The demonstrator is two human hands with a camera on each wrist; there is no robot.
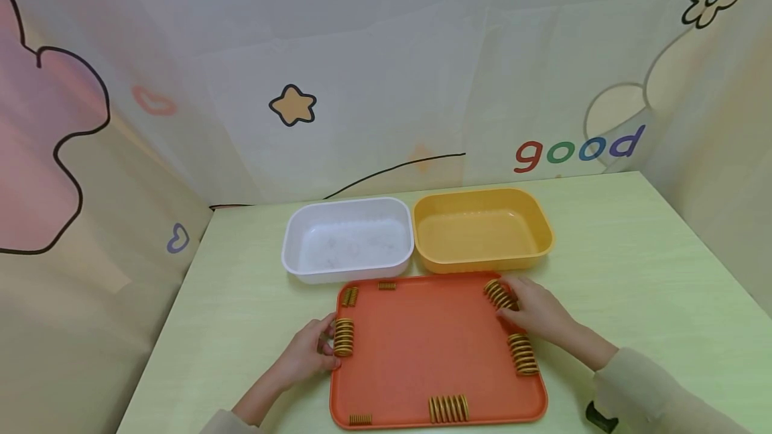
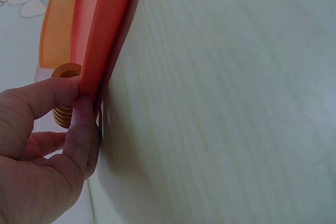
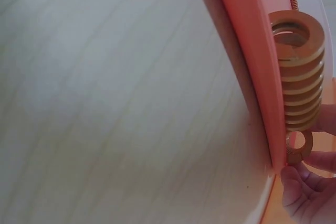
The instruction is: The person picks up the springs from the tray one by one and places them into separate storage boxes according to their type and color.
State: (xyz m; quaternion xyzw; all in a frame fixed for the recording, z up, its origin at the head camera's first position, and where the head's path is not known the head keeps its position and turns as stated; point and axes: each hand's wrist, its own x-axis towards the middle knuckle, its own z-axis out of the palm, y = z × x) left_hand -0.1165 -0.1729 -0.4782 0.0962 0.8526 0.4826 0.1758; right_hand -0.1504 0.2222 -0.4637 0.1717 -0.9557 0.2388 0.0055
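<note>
Pale green table [image 1: 633,266], cartoon-print backdrop [image 1: 362,52], left hand [image 1: 307,353] pinching orange tray [image 1: 422,340], right hand [image 1: 537,313] gripping spring [image 1: 498,294]

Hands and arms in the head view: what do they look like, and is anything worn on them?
Both the left hand and the right hand are bare: no gloves, and no rings or watch that I can make out. Each arm ends in a loose beige sleeve at the bottom edge of the frame. A small black object shows beneath the right sleeve; what it is cannot be told.
</note>
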